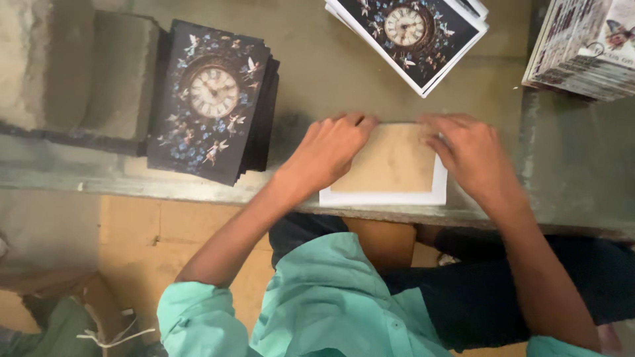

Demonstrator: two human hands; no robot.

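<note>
A brown board (391,162) lies on a white sheet (383,197) at the near edge of the grey-green worktable (317,73). My left hand (329,151) rests flat on the board's left side, fingers pointing to its far edge. Over on the board's right side my right hand (471,153) presses down, its fingers curled along the far edge. Neither hand lifts anything; both press on the board.
A stack of dark covers with a clock and fairies (211,99) sits at the left. A similar white-edged stack (411,36) lies at the far middle. A pile of printed books (585,46) stands at the far right. Grey blocks (73,73) are at the far left.
</note>
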